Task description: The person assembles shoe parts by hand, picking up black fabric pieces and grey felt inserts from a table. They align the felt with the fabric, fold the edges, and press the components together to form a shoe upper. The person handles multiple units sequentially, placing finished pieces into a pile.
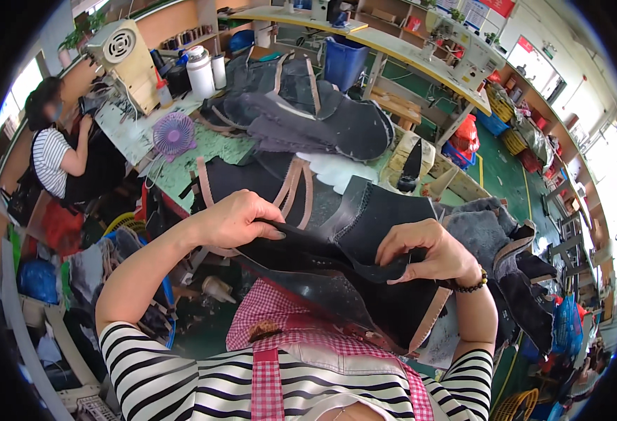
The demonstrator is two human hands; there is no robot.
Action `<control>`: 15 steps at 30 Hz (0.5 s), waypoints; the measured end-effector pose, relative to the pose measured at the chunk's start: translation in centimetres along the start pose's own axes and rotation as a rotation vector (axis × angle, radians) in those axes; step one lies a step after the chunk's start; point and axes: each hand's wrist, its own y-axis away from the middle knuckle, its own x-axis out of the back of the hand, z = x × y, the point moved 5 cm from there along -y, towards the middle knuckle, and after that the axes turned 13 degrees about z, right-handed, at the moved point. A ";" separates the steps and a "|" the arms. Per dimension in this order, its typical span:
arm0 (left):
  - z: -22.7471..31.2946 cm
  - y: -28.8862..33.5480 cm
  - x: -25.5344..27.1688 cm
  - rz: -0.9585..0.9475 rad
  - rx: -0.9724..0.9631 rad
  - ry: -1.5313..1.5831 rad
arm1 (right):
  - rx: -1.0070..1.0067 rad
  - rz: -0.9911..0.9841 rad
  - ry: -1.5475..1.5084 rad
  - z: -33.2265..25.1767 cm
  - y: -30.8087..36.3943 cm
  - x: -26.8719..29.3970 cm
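Gripping black boot upper (365,231) over your lap, dead centre. Your left hand (235,219) curls over its 9 o'clock edge, fingers clamped, likely keeping piece taut. Your right hand (428,251) at 3 o'clock pinches loose flap tight. More cut black pieces (322,119) piled on table (217,151) at 12 o'clock, handy reach.

Red signs (499,6) on far wall, possibly white posters (473,12) beside

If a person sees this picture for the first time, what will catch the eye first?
In the centre, the left hand and the right hand grip a black leather piece over a pink checked apron. Behind, dark boot parts are piled on the green table, beside a small purple fan.
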 end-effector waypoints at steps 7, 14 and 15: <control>2.3 1.0 -3.5 -0.077 -0.001 -0.254 | -0.097 0.183 0.011 2.0 -0.6 0.1; 1.2 0.4 -5.5 0.183 0.044 0.078 | -0.218 0.203 0.024 2.6 -1.4 1.2; 1.5 0.3 -5.3 0.186 0.005 0.109 | -0.225 0.189 0.066 2.6 -1.5 1.5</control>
